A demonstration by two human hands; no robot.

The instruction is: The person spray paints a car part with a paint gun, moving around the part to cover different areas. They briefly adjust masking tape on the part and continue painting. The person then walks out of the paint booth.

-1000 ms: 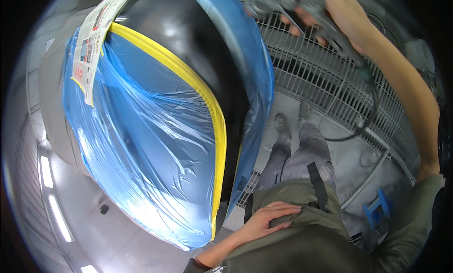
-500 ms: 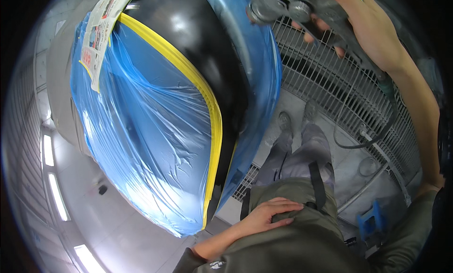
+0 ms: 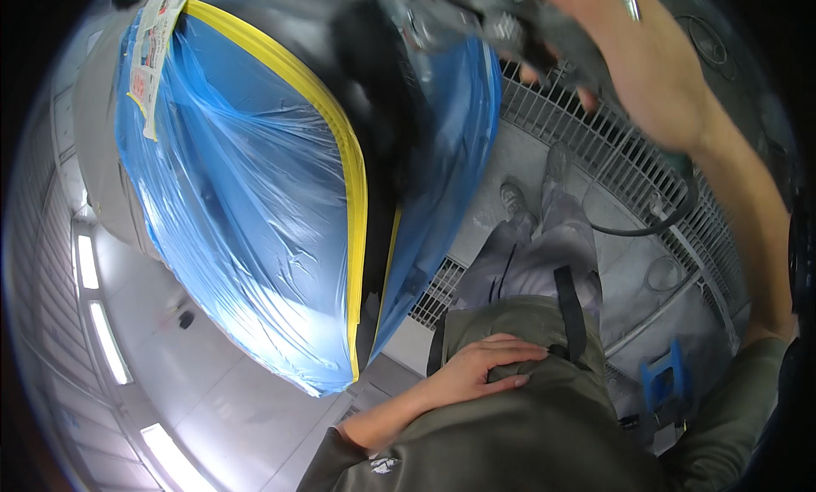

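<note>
The right hand (image 3: 646, 75) is raised at the top of the view, its fingers wrapped around a grey power tool (image 3: 501, 24) — blurred, so its exact kind cannot be told. A ring sits on one finger of that hand. The tool's front end meets the glossy black panel (image 3: 382, 118) just to the left of the hand, though whether it actually touches the surface is not clear. A dark hose or cable (image 3: 646, 228) hangs below the right wrist and curves down toward the metal floor grating (image 3: 612, 160).

The left hand (image 3: 480, 369) lies flat on the olive-green garment (image 3: 527, 415) at the person's waist, fingers loosely spread, holding nothing.

Left of both hands, blue plastic sheeting (image 3: 246, 211) covers a large curved body, edged with yellow masking tape (image 3: 348, 186) that borders the bare black panel. A paper label (image 3: 149, 50) is stuck on the sheeting, far left of the right hand. Below the tool, between the hands, the person's grey trousers (image 3: 535, 254) and shoes stand by the grating — a blue object (image 3: 663, 381) lies under the right forearm.
</note>
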